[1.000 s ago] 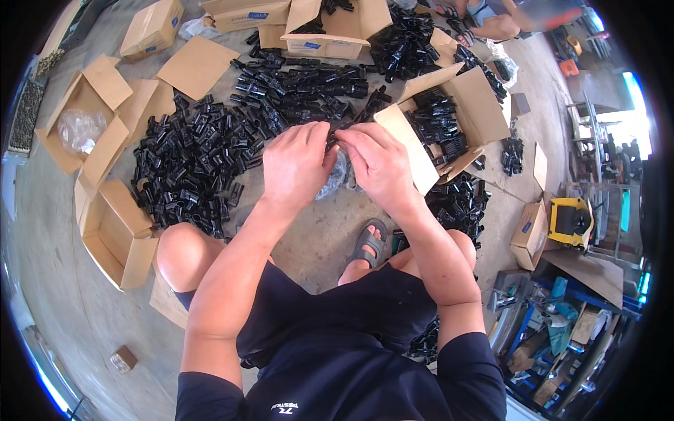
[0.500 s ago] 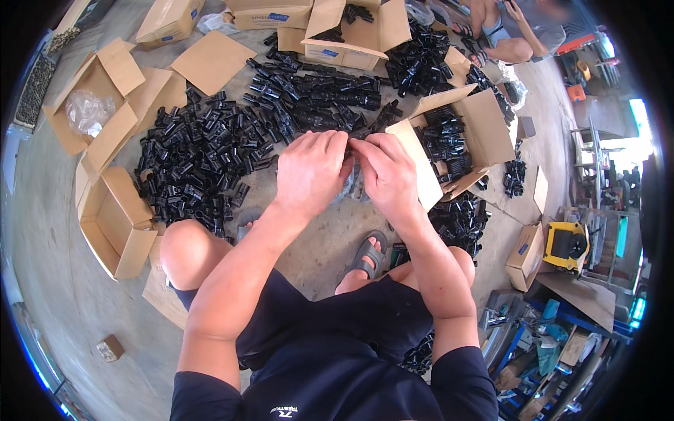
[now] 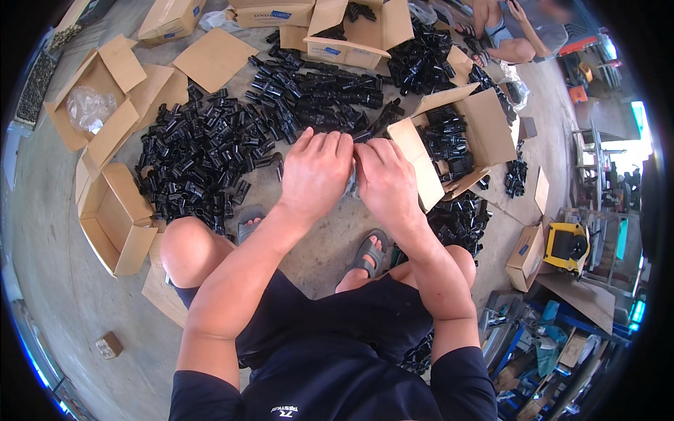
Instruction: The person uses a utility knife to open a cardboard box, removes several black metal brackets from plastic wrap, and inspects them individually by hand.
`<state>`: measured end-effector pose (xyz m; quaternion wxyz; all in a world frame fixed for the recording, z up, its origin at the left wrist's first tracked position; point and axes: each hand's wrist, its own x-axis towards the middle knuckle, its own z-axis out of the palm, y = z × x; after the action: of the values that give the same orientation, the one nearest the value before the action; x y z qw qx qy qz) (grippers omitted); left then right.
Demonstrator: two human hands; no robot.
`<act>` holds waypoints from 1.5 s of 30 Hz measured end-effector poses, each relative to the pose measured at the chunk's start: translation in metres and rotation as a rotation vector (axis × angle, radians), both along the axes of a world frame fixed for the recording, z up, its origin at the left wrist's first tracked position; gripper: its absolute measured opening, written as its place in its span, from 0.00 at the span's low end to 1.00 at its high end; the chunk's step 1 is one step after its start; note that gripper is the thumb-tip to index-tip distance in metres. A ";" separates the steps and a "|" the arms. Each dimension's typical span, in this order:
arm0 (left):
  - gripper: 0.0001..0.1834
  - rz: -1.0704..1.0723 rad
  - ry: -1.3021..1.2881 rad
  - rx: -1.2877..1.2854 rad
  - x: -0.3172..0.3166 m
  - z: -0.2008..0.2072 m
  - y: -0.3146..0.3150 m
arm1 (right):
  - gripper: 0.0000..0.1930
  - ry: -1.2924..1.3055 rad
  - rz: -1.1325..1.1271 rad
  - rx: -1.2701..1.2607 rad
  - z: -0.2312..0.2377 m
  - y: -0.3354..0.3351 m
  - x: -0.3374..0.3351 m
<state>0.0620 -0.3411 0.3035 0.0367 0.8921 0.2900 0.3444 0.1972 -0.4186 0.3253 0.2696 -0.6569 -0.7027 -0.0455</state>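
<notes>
My left hand (image 3: 316, 170) and my right hand (image 3: 385, 175) are held side by side in front of me, their backs turned up. The fingers of both are curled closed and their knuckles nearly meet. Whatever they grip is hidden beneath them. Beyond and left of my hands spreads a heap of glossy black clamp-like parts (image 3: 203, 151). Longer rows of joined black parts (image 3: 326, 91) lie just past my fingers. Close to my right hand, an open cardboard box (image 3: 491, 130) lies tilted with black parts inside.
Open cartons (image 3: 105, 217) stand at the left, one with a clear plastic bag (image 3: 90, 111). Another carton (image 3: 351, 56) stands at the back. A seated person (image 3: 519, 35) is at the far right. A yellow-framed object (image 3: 566, 245) and a cluttered rack (image 3: 554, 344) stand at the right.
My hands have rolled over, their knuckles now more level and closer together. My right hand's fingers have curled further down out of sight. The surrounding heaps and boxes look unchanged.
</notes>
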 end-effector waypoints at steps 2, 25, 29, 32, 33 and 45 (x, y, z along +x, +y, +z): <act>0.10 0.015 0.049 -0.018 -0.001 -0.005 -0.001 | 0.12 -0.007 -0.021 -0.064 0.000 0.000 -0.002; 0.12 0.036 0.125 -0.077 0.001 -0.007 -0.007 | 0.14 0.005 -0.016 -0.077 -0.006 -0.001 0.002; 0.17 0.059 0.046 -0.132 -0.004 -0.005 -0.003 | 0.17 0.125 0.028 0.038 -0.005 0.007 0.007; 0.20 0.055 -0.011 -0.159 -0.001 -0.003 -0.003 | 0.17 0.127 0.075 0.072 -0.004 0.007 0.017; 0.21 0.054 -0.020 -0.161 -0.001 -0.003 -0.002 | 0.17 0.119 0.102 0.085 -0.005 0.007 0.019; 0.20 0.016 0.015 -0.095 0.000 -0.004 -0.004 | 0.14 -0.001 0.043 0.005 -0.008 0.001 0.011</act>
<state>0.0624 -0.3448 0.2999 0.0741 0.8896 0.3137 0.3236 0.2081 -0.4176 0.3169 0.2719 -0.6410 -0.7166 -0.0419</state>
